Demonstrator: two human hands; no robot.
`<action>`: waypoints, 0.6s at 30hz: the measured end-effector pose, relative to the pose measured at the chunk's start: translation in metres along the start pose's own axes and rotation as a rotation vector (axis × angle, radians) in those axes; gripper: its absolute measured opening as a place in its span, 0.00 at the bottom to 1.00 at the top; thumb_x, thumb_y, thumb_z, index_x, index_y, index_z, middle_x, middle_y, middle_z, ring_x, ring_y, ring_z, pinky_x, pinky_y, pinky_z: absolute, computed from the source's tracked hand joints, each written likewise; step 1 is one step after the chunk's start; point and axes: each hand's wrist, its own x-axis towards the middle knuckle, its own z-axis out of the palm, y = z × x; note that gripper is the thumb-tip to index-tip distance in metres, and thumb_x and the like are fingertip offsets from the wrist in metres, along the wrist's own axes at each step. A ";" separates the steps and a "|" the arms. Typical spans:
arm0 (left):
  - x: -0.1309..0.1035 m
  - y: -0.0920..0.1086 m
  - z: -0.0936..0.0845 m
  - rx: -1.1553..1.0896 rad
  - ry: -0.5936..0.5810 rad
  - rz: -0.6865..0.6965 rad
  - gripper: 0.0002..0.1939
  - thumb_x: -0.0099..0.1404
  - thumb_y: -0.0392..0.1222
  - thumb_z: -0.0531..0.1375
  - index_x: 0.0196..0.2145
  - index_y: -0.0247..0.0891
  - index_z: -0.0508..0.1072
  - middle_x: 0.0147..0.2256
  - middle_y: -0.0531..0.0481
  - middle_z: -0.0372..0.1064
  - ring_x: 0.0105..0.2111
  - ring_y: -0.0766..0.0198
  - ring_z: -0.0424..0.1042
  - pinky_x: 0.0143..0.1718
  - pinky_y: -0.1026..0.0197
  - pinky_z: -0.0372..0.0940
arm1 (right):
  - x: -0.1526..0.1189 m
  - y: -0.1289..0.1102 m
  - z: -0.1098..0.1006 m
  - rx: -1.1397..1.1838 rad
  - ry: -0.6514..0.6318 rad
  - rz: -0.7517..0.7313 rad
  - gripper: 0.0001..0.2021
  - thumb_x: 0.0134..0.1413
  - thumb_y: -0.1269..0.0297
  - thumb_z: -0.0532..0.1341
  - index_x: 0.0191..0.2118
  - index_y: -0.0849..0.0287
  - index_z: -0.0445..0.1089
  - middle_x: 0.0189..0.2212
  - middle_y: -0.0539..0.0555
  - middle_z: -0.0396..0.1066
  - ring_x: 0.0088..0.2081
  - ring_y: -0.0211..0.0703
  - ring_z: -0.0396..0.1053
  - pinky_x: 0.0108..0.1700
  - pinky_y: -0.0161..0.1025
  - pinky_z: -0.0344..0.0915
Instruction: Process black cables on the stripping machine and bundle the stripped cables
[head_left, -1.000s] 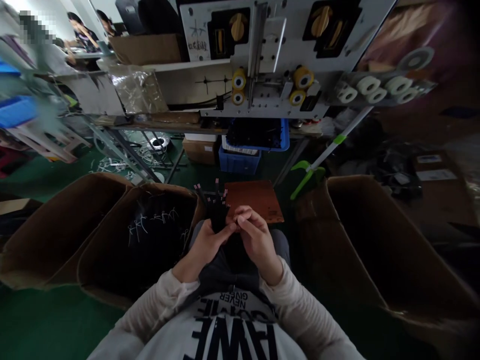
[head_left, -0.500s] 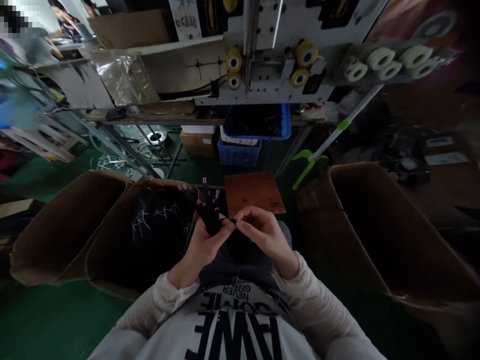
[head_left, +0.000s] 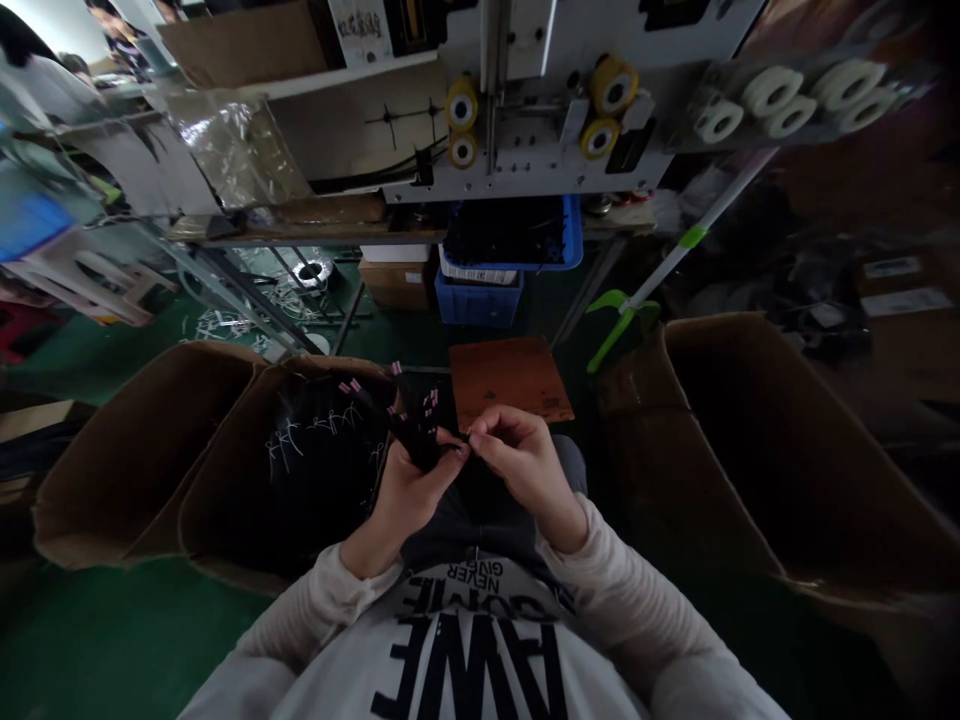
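Note:
A bundle of black strips with pink-and-white tips (head_left: 414,430) fans upward out of my left hand (head_left: 412,488), whose fingers are closed round its lower part. Close beside it on the right, my right hand (head_left: 523,462) is pinched, thumb against forefinger, near the left thumb tip. Whatever lies between those right fingertips is too small and dark to make out. An orange-brown board (head_left: 510,380) lies beyond my hands. Left of the bundle, a cardboard box (head_left: 225,555) holds dark material with thin white strands on it.
Another open carton (head_left: 75,500) stands at far left, and a large one (head_left: 645,420) at right. Ahead is a machine with yellow rollers (head_left: 615,88), over a blue tray (head_left: 574,235) and blue crate (head_left: 480,303). A green-footed stand (head_left: 626,312) leans right. People are at upper left.
The view has shifted slightly. The bundle leans a little further left, and the right fingertips have drawn slightly up and away from the left thumb.

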 end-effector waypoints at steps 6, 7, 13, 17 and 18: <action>-0.005 -0.004 0.007 -0.044 0.058 0.030 0.09 0.56 0.43 0.64 0.24 0.36 0.71 0.22 0.54 0.64 0.23 0.68 0.62 0.26 0.66 0.57 | -0.004 0.011 0.018 0.337 0.149 0.108 0.07 0.40 0.66 0.66 0.23 0.60 0.66 0.18 0.45 0.60 0.17 0.27 0.49 0.18 0.29 0.44; -0.005 -0.005 0.008 -0.052 0.067 0.032 0.09 0.56 0.44 0.64 0.25 0.36 0.71 0.23 0.53 0.65 0.24 0.68 0.63 0.26 0.65 0.57 | -0.005 0.012 0.021 0.378 0.161 0.114 0.08 0.40 0.67 0.66 0.22 0.59 0.65 0.18 0.45 0.59 0.17 0.27 0.49 0.18 0.29 0.45; -0.006 -0.007 0.011 -0.083 0.105 0.037 0.12 0.57 0.47 0.64 0.25 0.36 0.70 0.22 0.53 0.65 0.23 0.68 0.63 0.27 0.65 0.59 | -0.003 0.011 0.029 0.504 0.191 0.107 0.10 0.45 0.61 0.63 0.23 0.57 0.61 0.15 0.42 0.49 0.17 0.30 0.44 0.18 0.29 0.44; -0.004 -0.009 0.009 -0.104 0.089 0.019 0.12 0.57 0.47 0.63 0.24 0.36 0.68 0.18 0.57 0.60 0.20 0.71 0.57 0.24 0.66 0.55 | 0.001 0.012 0.019 0.413 0.195 -0.016 0.08 0.51 0.58 0.61 0.28 0.57 0.65 0.18 0.44 0.53 0.19 0.31 0.48 0.19 0.30 0.48; -0.004 -0.009 0.008 -0.123 0.081 0.010 0.12 0.57 0.47 0.63 0.24 0.36 0.68 0.18 0.57 0.59 0.19 0.72 0.57 0.23 0.66 0.54 | 0.001 0.012 0.014 0.328 0.190 -0.067 0.07 0.53 0.58 0.60 0.31 0.56 0.68 0.20 0.46 0.57 0.20 0.31 0.51 0.20 0.31 0.50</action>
